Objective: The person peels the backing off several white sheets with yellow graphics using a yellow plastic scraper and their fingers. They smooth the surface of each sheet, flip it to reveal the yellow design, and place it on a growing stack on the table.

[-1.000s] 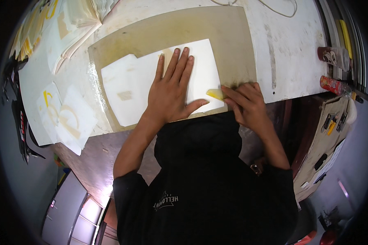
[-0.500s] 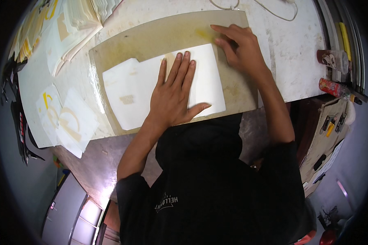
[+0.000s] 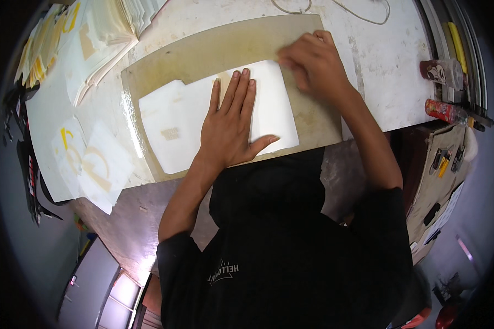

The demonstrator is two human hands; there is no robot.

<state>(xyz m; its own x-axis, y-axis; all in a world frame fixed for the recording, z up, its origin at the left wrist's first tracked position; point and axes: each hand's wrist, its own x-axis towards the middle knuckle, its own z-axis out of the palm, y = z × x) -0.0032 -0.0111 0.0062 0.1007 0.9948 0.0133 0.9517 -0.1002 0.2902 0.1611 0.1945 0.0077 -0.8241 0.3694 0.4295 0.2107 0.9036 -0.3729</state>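
Observation:
A white sheet of paper (image 3: 271, 118) lies on a tan mat (image 3: 197, 46) at the table's near side. Pressed flat on it, fingers stretched and thumb out to the right, is my left hand (image 3: 229, 123); it is open and grips nothing. My right hand (image 3: 315, 66) is over the mat beside the paper's upper right corner. Its fingers look bent, but motion smears the fingertips, so I cannot tell whether they hold anything. The paper has faint tan marks on its left part and a strip of tan showing beside my left fingers.
A thick stack of paper sheets (image 3: 115, 24) is at the far left. Loose translucent sheets with tan and yellow shapes (image 3: 101, 164) overhang the near left edge. A cup (image 3: 440, 74) and a red-labelled bottle (image 3: 444, 111) lie at the right. A thin cable (image 3: 368, 21) crosses the far side.
My right hand has shifted a little left and down toward the paper's upper right corner, and its spread finger and thumb have drawn in. My left hand stays flat on the paper.

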